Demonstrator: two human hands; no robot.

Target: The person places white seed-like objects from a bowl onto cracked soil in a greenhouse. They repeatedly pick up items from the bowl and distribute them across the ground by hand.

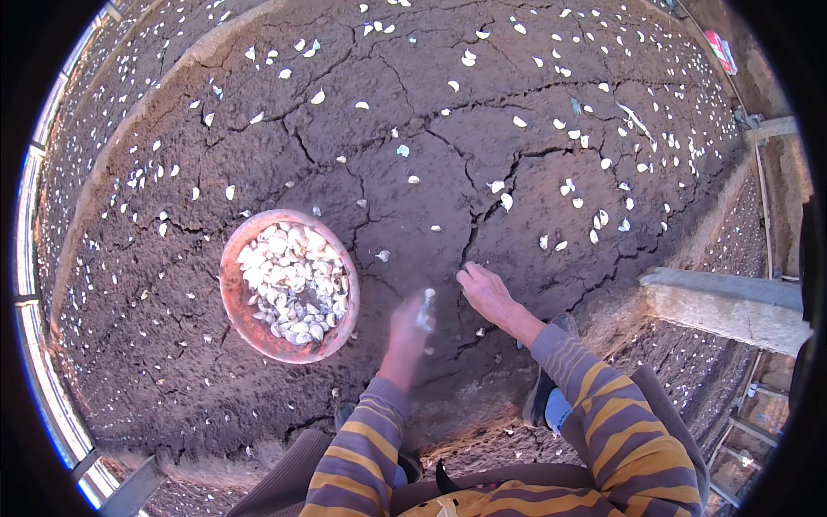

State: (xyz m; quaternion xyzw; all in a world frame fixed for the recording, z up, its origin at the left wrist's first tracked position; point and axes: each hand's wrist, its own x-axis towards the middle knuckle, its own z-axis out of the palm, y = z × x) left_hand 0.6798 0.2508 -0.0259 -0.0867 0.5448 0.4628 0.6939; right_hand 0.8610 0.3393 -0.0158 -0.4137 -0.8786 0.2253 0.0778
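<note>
the left hand (405, 340) (blurred) has its grip closed around white garlic cloves (425, 315), beside a reddish bowl (241, 314) of more cloves; the right hand (489, 295) reaches to the soil (534, 280), its grip's contents impossible to tell.

Pale garlic cloves (293, 271) in reddish bowl (234, 302) and across soil (405, 207)

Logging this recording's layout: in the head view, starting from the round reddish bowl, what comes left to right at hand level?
Round reddish bowl holding white curved cloves, blurred bare left hand, bare right hand, long pale-grey beam.
</note>
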